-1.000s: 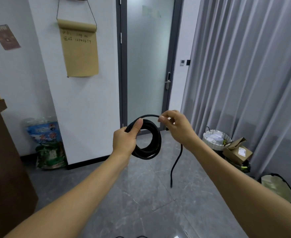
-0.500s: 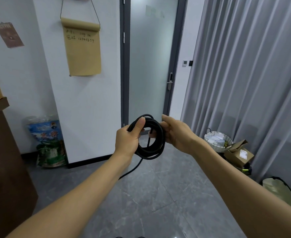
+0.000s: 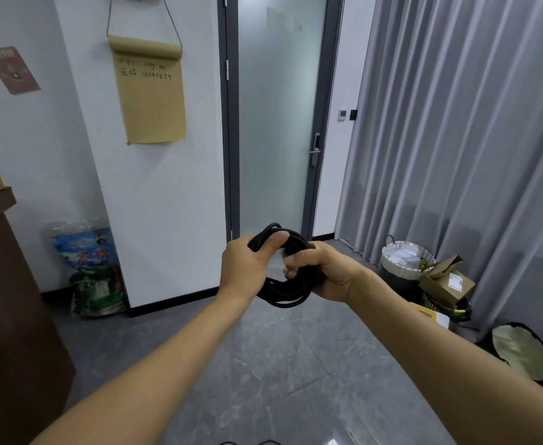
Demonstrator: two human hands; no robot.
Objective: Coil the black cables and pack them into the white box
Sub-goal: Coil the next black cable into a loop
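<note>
Coiled black cable (image 3: 284, 292) held mid-air; left hand (image 3: 247, 264) grip clasps top, right hand (image 3: 323, 271) grip clasps right side.

frosted glass door (image 3: 276, 123) ahead | tan paper scroll (image 3: 150, 91) hung on white wall | grey curtain (image 3: 462, 139) at right | white woven basket (image 3: 406, 260) beside open cardboard box (image 3: 446, 281) | printed sack (image 3: 92, 271) against wall at left
</note>
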